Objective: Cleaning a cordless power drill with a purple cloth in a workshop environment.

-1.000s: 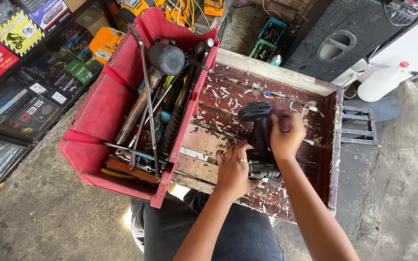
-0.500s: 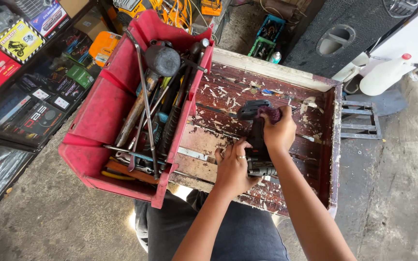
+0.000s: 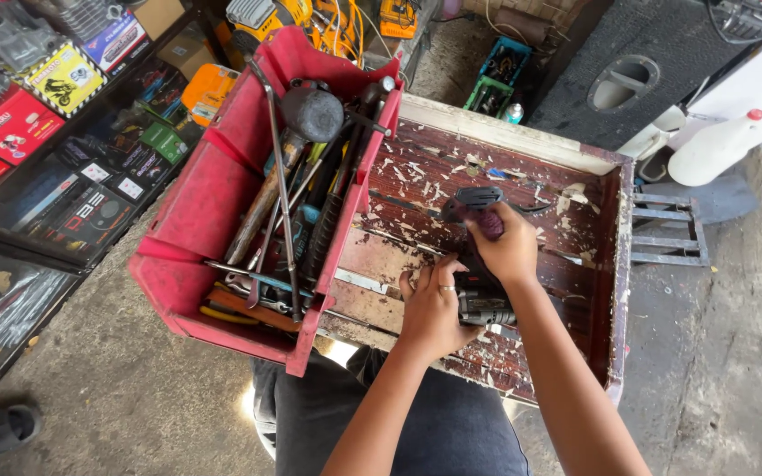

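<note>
A seated person's left hand (image 3: 434, 308) lies flat with fingers spread against the body of a dark power tool (image 3: 480, 264), while the right hand (image 3: 509, 247) is wrapped tightly around its handle. The tool rests near the middle of a shallow wooden tray (image 3: 615, 291), whose worn red floor is strewn with pale paint flakes and which sits across the person's lap. Overlapping the tray's left edge is a red toolbox (image 3: 213, 194), crowded with a hammer (image 3: 297, 132), a long metal rod (image 3: 280, 194), screwdrivers and pliers. Farther left, a dark shelf (image 3: 63, 189) holds boxed goods. Beyond the tray, a small green crate (image 3: 496, 75) sits on the concrete floor, with a white plastic bottle (image 3: 716, 145) at far right.
</note>
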